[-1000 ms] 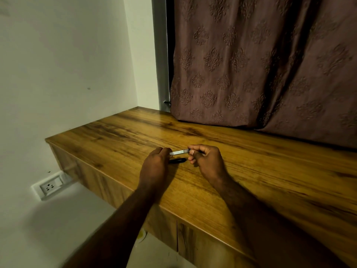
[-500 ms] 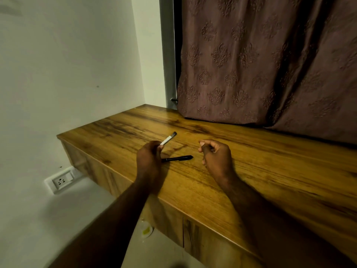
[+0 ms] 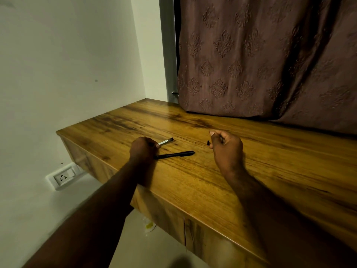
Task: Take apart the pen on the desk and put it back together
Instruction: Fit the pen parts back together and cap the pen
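A white wall socket (image 3: pixel 62 176) sits low on the wall, left of the wooden desk (image 3: pixel 212 180). Over the desk's left part, the left hand (image 3: pixel 143 150) is curled shut around a silver-and-white pen part (image 3: pixel 165 141), probably the barrel; only its far end shows past the fingertips, its long axis running from the hand up and to the right, with a dark tip at the far end. Just below it, a black pen piece (image 3: pixel 174 154) lies flat on the desktop, its long axis nearly left to right, the tapered end pointing right and slightly away, the near end touching or hidden by the left hand. Further right, well apart from these, the right hand (image 3: pixel 227 147) hovers with fingers curled, pinching a small black pen piece (image 3: pixel 208 142) at its left edge; that piece is too small to identify. Behind, a patterned brown curtain (image 3: pixel 270 59) hangs down to the back of the desk
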